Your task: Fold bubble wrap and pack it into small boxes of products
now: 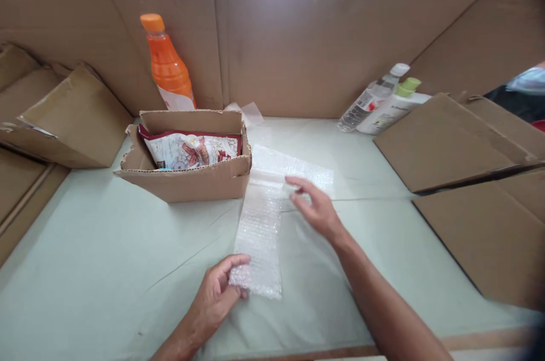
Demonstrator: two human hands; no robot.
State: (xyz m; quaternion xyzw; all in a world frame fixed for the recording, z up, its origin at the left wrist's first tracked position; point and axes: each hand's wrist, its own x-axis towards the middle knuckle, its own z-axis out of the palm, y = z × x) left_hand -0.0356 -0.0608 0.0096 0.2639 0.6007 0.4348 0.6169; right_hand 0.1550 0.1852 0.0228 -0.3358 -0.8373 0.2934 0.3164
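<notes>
A strip of clear bubble wrap (259,225) lies lengthwise on the pale green table cover, its near end slightly raised. My left hand (219,287) pinches the near left corner of this strip between thumb and fingers. At the strip's far end is a whitish rolled or folded part (267,178); whether something is inside it I cannot make out. My right hand (313,208) is beside that part, index finger stretched to its right end and the other fingers loosely curved. Another piece of bubble wrap (313,171) extends to the right behind the right hand.
An open cardboard box (208,188) holding a printed packet (191,150) stands left of the wrap. Behind it is an orange drink bottle (170,68). A clear bottle (368,101) and a white bottle (394,108) lean at the back right. Cardboard boxes (80,117) flank both sides.
</notes>
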